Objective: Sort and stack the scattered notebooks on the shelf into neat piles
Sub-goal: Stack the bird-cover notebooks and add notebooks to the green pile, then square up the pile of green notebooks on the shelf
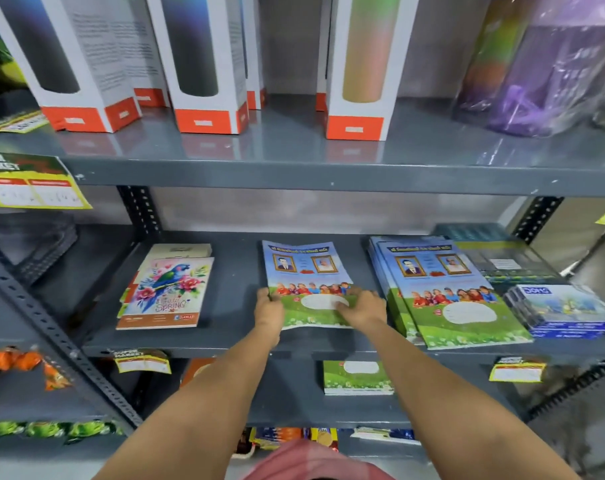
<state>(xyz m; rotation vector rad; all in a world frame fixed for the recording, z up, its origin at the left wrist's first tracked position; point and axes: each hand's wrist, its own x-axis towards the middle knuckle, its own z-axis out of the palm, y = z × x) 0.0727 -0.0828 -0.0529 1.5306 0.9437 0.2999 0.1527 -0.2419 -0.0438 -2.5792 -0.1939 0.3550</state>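
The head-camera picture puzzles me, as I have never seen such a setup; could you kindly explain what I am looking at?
No machine here: a person wears a camera on the head, looking forward and down, so both bare arms reach into view. The left hand and right hand grip the near edge of a blue-and-green notebook on the grey middle shelf. To its right lies a pile of matching notebooks; to its left, a parrot-cover notebook tops a small stack. Boxed bottles stand on the shelf above.
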